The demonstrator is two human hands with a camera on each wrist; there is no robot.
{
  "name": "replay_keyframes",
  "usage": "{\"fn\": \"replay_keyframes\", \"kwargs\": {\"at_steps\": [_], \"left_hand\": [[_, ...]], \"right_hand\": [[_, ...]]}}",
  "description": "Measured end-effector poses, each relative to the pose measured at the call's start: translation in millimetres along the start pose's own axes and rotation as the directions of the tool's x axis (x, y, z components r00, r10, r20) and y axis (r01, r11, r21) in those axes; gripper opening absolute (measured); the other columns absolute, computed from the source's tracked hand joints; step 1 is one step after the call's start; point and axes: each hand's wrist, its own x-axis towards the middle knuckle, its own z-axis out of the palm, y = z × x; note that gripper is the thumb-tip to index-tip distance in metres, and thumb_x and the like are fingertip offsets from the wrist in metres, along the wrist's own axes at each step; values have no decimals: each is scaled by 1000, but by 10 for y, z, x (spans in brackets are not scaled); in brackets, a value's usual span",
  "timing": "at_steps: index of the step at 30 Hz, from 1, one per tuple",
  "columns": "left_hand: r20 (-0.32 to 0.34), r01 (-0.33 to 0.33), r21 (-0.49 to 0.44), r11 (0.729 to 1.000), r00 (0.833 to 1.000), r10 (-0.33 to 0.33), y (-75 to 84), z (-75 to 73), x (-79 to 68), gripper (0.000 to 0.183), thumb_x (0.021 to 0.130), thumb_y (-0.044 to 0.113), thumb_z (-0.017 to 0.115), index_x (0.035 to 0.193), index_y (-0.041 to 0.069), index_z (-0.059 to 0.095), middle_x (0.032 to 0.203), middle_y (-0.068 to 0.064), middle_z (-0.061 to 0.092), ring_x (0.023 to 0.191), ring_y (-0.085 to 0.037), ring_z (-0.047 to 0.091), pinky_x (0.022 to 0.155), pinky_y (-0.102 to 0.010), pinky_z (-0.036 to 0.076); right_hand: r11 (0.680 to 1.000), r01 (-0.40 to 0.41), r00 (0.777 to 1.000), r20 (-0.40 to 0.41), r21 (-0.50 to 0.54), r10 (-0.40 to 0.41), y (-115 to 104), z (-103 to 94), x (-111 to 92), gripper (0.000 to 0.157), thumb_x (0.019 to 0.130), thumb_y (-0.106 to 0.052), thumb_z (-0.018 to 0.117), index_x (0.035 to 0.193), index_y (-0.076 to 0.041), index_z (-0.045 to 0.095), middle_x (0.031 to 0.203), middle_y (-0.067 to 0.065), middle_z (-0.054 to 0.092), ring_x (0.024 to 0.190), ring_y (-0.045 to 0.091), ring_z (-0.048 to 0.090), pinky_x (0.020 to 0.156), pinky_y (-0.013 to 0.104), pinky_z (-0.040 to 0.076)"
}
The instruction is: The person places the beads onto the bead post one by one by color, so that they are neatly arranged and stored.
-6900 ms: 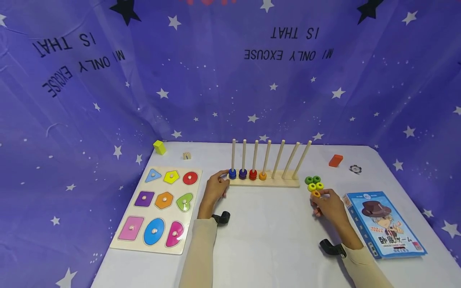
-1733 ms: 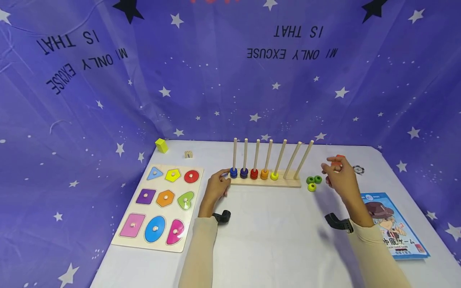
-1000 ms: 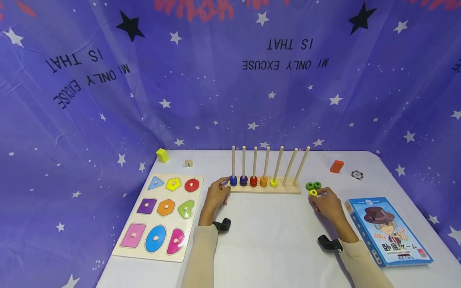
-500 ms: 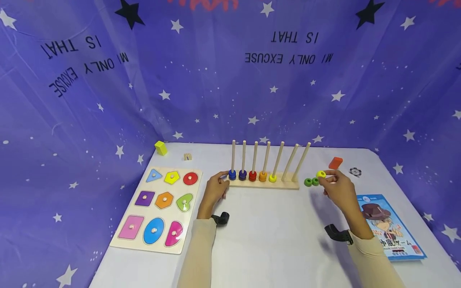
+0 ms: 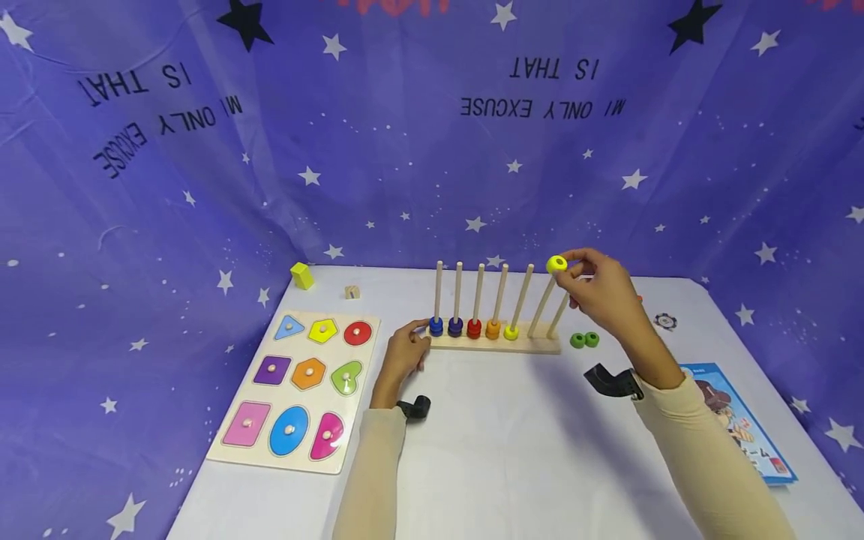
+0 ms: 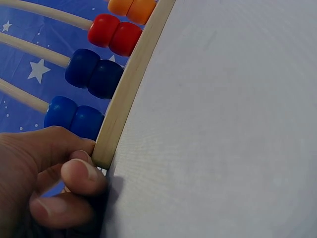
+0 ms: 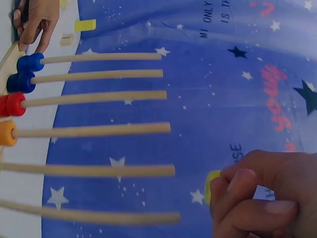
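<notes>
A wooden bead rack (image 5: 496,343) with several upright pegs stands mid-table. From the left, its pegs carry blue beads (image 5: 436,326), dark blue beads (image 5: 455,327), red beads (image 5: 475,328), orange beads (image 5: 493,330) and a yellow bead (image 5: 511,333); the two rightmost pegs are bare. My left hand (image 5: 405,352) holds the rack's left end between thumb and fingers, beside the blue beads (image 6: 74,119). High over the rack, my right hand (image 5: 601,292) pinches another yellow bead (image 5: 556,264) near the second peg from the right. In the right wrist view this bead (image 7: 212,187) is apart from the peg tips.
Two green beads (image 5: 584,340) lie right of the rack. A shape puzzle board (image 5: 270,397) is at left, with a yellow block (image 5: 301,276) and small wooden cube (image 5: 352,292) behind. At right are a round chip (image 5: 665,322) and a blue game box (image 5: 763,442), partly covered by my arm.
Orange and yellow beads from the right-hand pile have gone onto pegs. My right hand has picked up the other yellow bead and carried it up and left. The left hand stays put.
</notes>
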Motion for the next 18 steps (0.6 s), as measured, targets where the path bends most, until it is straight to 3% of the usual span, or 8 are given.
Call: {"fn": "replay_keyframes", "kwargs": {"at_steps": [7,13,18], "left_hand": [[11,11,7,1000,1000,-11,-39,17,9,41,90,11,60,131,18,59,59,-4,54,33,-13,45,31,-22,33],[10,17,10,1000,1000,-17,-59,19,16,42,90,11,61,131,19,59,58,-3,52,33,-12,45,31,-21,32],[3,12,16,1000,1000,-12,-45,-6,24,42,90,12,61,131,19,58,59,-4,53,33,-12,45,32,-21,32]], "right_hand": [[1000,-11,998,62,-3,12,-30,166,209,41,91,-27,61,125,-6,56,92,10,64,60,21,62,45,30,44],[1000,-22,997,78,-22,24,-26,231,256,39,91,-25,60,125,-6,55,89,8,64,64,25,63,45,31,42],[999,19,996,83,-43,-15,-45,253,283,39,91,-25,60,124,-5,56,86,8,65,62,24,62,45,29,41]]}}
